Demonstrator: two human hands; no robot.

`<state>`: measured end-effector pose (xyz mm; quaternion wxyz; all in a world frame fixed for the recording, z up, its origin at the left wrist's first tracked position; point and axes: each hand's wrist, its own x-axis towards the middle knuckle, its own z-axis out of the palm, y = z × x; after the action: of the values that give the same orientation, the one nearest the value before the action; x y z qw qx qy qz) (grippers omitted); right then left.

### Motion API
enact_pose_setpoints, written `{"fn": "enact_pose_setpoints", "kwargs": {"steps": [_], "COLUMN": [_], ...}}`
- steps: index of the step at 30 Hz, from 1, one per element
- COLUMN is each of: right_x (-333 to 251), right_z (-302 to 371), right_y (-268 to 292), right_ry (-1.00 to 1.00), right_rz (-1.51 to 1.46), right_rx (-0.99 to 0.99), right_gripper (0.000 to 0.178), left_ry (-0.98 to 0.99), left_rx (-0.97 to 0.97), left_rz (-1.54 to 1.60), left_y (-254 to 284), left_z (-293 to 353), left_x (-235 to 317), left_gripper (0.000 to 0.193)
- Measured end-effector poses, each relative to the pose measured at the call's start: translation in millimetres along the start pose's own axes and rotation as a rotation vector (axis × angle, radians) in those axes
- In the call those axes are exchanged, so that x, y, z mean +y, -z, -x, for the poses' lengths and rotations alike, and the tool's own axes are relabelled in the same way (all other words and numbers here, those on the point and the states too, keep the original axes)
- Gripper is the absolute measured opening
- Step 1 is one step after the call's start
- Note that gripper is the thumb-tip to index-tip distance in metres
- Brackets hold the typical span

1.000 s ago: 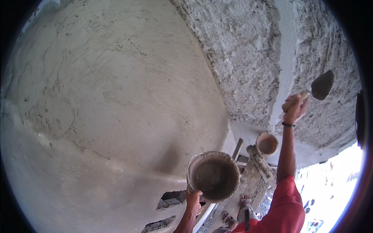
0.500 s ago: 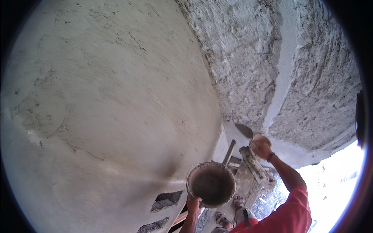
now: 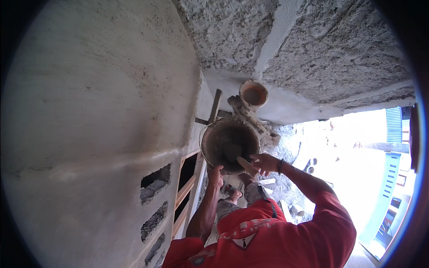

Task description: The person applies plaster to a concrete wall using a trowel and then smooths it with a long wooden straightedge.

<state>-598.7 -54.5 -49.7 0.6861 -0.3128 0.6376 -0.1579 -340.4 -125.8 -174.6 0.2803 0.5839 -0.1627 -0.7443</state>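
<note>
My left hand (image 3: 216, 177) is closed on the near rim of a round, mortar-stained bucket (image 3: 207, 142), holding it in front of my body. Wet grey mortar lies in the bottom of the bucket. My right hand (image 3: 266, 164) is at its near right side, fingers closed round the light wooden handle of a trowel (image 3: 245, 165). The trowel's blade points down into the bucket and is hard to tell apart from the grey mix. Beyond the bucket stands a smaller orange-brown pail (image 3: 254, 94) with some grey stuff inside.
A smooth plastered wall (image 3: 98, 111) fills the left, with rough openings (image 3: 154, 183) low down. Ahead is a rough grey wall (image 3: 330, 58) with a pale vertical strip. Mortar-caked boards (image 3: 250, 117) and an upright bar (image 3: 215, 105) lie past the bucket. Bright ground opens out right.
My right hand has come back from the small pail by the rough wall to the large bucket, bringing the trowel into it. The view has shifted downward and right.
</note>
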Motion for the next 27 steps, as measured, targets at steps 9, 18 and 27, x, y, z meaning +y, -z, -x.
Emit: {"fn": "enact_pose_setpoints", "kwargs": {"steps": [9,18,27], "right_x": [325,445,407], "right_z": [62,148,58], "right_y": [-59,-136,-129], "right_ry": [-0.582,-0.996,-0.695], "right_rz": [-0.404,-0.711,-0.748], "right_rx": [0.281,0.332,0.337], "right_gripper": [0.051,0.050,0.050], "left_ry": [0.195,0.275,0.178], "left_rx": [0.005,0.072,0.052], "left_rz": [-0.150,-0.158,-0.202], "left_y": [21,31,19], "left_z": [-125,-322,-408], "left_x": [-125,-305,-392], "left_gripper": [0.057,0.067,0.078]}}
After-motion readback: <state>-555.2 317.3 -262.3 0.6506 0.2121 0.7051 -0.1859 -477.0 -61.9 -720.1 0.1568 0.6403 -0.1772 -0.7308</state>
